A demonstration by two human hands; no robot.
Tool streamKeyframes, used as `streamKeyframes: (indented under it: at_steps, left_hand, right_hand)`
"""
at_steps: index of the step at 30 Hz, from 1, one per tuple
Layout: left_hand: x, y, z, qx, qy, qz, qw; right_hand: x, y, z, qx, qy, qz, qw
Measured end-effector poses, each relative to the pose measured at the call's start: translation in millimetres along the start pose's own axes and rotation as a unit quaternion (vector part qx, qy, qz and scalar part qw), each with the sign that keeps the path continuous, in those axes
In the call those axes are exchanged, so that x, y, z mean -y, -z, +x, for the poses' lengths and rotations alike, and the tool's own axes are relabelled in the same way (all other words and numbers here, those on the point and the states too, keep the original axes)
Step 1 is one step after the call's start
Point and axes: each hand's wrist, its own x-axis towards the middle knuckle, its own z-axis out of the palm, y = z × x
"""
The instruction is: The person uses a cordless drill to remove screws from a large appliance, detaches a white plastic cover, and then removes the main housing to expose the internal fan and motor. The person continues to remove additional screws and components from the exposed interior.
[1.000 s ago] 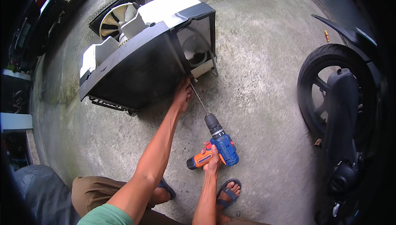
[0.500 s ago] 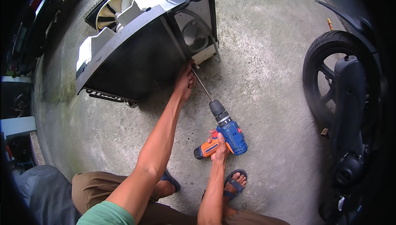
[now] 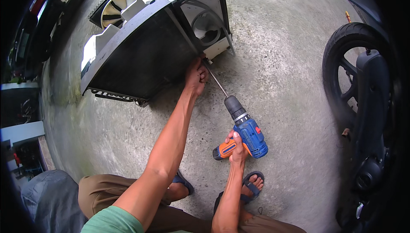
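My right hand [image 3: 237,147] is wrapped around the orange grip of a blue and orange cordless drill [image 3: 252,138]. From the drill's black chuck a long thin screwdriver bit [image 3: 218,81] runs up and left to the lower corner of an air conditioner unit [image 3: 141,58]. At that corner, beside the bit's tip, my left hand [image 3: 197,76] is closed with its fingers curled. What its fingertips pinch is hidden against the dark panel. The unit has a dark flat side facing me, a grey frame, and a cream fan [image 3: 115,9] showing behind it.
A motorbike's rear wheel [image 3: 335,75] stands at the right, with a red and yellow screwdriver [image 3: 348,16] on the concrete beyond it. A dark car [image 3: 42,24] is at the far left. Near my knee lies a grey cover [image 3: 51,201]. My sandalled foot [image 3: 253,186] is below the drill.
The whole view has shifted slightly, so the scene sits a little further right and higher. Both hands, the drill and the unit keep nearly the same arrangement.
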Motion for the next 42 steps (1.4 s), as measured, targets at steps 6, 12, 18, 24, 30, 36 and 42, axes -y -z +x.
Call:
streamKeyframes:
  at_steps: [6,12,18,24,30,36,42]
  left_hand:
    - [3.0,-0.7,0.8,0.008,-0.012,-0.025,1.000]
    - [7.6,-2.1,5.5,-0.027,-0.018,-0.058,0.998]
    - [13.4,-4.1,19.5,-0.118,-0.022,-0.054,0.991]
    - [22.1,-6.6,14.2,-0.139,-0.055,-0.047,0.988]
    - [49.5,-24.0,0.2,-0.173,-0.148,0.024,0.973]
    - [72.8,-33.5,10.3,-0.279,-0.239,0.073,0.927]
    - [83.8,-37.7,8.6,-0.315,-0.155,0.107,0.930]
  right_hand:
    - [-0.6,1.2,-0.1,-0.004,-0.008,0.008,1.000]
    - [-3.3,5.7,-1.0,0.001,-0.017,0.013,1.000]
    - [1.5,9.8,1.8,0.015,-0.030,-0.007,0.999]
    - [15.3,33.3,-2.3,0.006,-0.012,-0.026,1.000]
    - [32.5,93.5,1.4,-0.075,-0.004,-0.044,0.996]
    - [38.1,100.4,29.9,-0.119,-0.015,0.048,0.992]
    - [45.1,71.6,77.7,-0.055,-0.065,0.075,0.994]
